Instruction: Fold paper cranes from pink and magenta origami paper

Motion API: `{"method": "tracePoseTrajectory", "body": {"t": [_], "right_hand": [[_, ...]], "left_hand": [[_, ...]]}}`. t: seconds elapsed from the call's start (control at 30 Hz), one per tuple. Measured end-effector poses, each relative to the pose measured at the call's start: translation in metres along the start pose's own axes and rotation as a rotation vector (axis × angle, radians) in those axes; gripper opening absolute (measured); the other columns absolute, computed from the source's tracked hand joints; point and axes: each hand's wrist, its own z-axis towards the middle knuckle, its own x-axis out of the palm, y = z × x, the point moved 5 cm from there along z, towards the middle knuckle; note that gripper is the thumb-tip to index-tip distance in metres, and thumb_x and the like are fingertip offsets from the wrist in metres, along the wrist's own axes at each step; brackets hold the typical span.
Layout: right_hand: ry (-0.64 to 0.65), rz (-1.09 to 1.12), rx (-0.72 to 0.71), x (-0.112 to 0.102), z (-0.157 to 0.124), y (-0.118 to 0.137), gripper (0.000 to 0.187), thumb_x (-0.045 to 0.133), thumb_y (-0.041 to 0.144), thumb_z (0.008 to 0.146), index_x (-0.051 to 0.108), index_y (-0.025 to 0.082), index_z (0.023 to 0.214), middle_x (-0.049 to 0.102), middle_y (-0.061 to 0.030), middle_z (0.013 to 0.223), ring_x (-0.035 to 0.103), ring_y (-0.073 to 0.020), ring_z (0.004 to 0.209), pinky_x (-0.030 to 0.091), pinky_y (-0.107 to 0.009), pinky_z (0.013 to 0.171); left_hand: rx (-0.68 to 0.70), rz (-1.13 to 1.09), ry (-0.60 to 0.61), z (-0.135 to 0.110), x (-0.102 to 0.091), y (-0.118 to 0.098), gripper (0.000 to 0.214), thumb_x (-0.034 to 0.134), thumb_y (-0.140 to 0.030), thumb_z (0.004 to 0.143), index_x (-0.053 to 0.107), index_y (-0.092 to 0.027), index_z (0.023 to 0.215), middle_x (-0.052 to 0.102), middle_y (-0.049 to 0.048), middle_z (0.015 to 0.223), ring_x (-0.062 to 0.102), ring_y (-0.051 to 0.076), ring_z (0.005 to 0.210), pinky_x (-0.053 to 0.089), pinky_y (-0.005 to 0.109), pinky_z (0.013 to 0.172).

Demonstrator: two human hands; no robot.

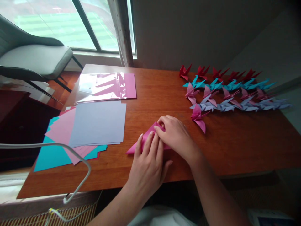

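Observation:
A folded magenta paper (141, 142) lies on the wooden table (235, 144) near its front edge. My left hand (148, 163) rests flat on it with fingers stretched out, pressing it down. My right hand (175, 135) lies across the upper part of the paper, its fingers curled and pressing a fold at the top. Most of the paper is hidden under both hands; only its left tip and top edge show.
A stack of coloured paper sheets (94, 124) lies at left, with a shiny plastic sleeve (103, 86) behind it. Rows of folded paper cranes (230, 91) in red, teal, pink and lavender fill the right back. A grey chair (30, 59) stands by the window. A white cable (77, 175) hangs at front left.

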Motion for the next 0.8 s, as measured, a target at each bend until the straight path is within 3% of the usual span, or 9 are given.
{"method": "tracePoseTrajectory", "body": {"t": [0.13,0.23,0.37,0.43,0.53,0.67,0.8], "right_hand": [[-0.013,0.252,-0.071,0.001,-0.004,-0.007,0.01,0.06,0.017,0.09,0.067,0.02,0.083,0.071,-0.0045,0.089,0.065,-0.0179,0.084,0.049,-0.03,0.078],[0.028,0.426,-0.1,-0.003,-0.012,-0.011,0.01,0.063,0.016,0.09,0.068,0.02,0.082,0.072,-0.0013,0.085,0.065,-0.0159,0.08,0.047,-0.029,0.075],[0.137,0.576,-0.128,-0.009,-0.027,-0.014,0.008,0.067,0.02,0.09,0.072,0.021,0.084,0.073,0.0013,0.083,0.065,-0.0139,0.077,0.045,-0.026,0.07],[0.165,0.629,-0.119,-0.012,-0.034,-0.014,0.007,0.068,0.021,0.09,0.073,0.021,0.085,0.073,0.0016,0.084,0.065,-0.0135,0.077,0.045,-0.025,0.067],[0.169,0.663,-0.106,-0.017,-0.043,-0.014,0.008,0.069,0.022,0.09,0.072,0.021,0.083,0.071,0.0022,0.082,0.064,-0.0129,0.076,0.044,-0.024,0.064],[0.124,0.636,-0.097,-0.022,-0.05,-0.014,0.01,0.069,0.023,0.09,0.07,0.021,0.081,0.07,0.0022,0.079,0.063,-0.013,0.075,0.045,-0.024,0.066],[0.116,0.596,-0.087,-0.022,-0.053,-0.014,0.008,0.069,0.022,0.09,0.071,0.02,0.082,0.072,0.0015,0.081,0.065,-0.0139,0.077,0.046,-0.025,0.069]], "left_hand": [[0.016,-0.084,-0.04,-0.002,-0.008,0.001,0.058,0.053,-0.04,0.098,0.051,-0.003,0.143,0.053,0.021,0.15,0.046,0.037,0.141,0.029,0.056,0.119],[-0.006,-0.245,-0.091,0.0,-0.023,0.011,0.048,0.058,-0.034,0.096,0.056,-0.008,0.137,0.06,0.0179,0.143,0.052,0.032,0.135,0.039,0.048,0.115],[-0.22,-0.501,-0.164,0.013,-0.041,0.044,0.029,0.06,-0.025,0.095,0.064,-0.016,0.122,0.068,0.0114,0.125,0.064,0.023,0.114,0.051,0.036,0.098],[-0.293,-0.701,-0.069,0.023,-0.039,0.057,0.025,0.063,-0.028,0.094,0.066,-0.017,0.117,0.07,0.0082,0.115,0.067,0.02,0.101,0.055,0.032,0.085],[-0.303,-1.075,0.214,0.036,-0.024,0.057,0.018,0.061,-0.033,0.096,0.071,-0.017,0.098,0.074,0.0029,0.089,0.068,0.015,0.08,0.053,0.025,0.07],[-0.34,-1.269,0.241,0.042,-0.012,0.056,0.017,0.067,-0.032,0.092,0.073,-0.016,0.091,0.073,0.0014,0.084,0.065,0.013,0.077,0.05,0.022,0.068],[-0.354,-1.295,0.216,0.039,-0.005,0.055,0.015,0.069,-0.03,0.091,0.074,-0.015,0.089,0.073,0.0017,0.083,0.064,0.013,0.076,0.049,0.022,0.067]]}}
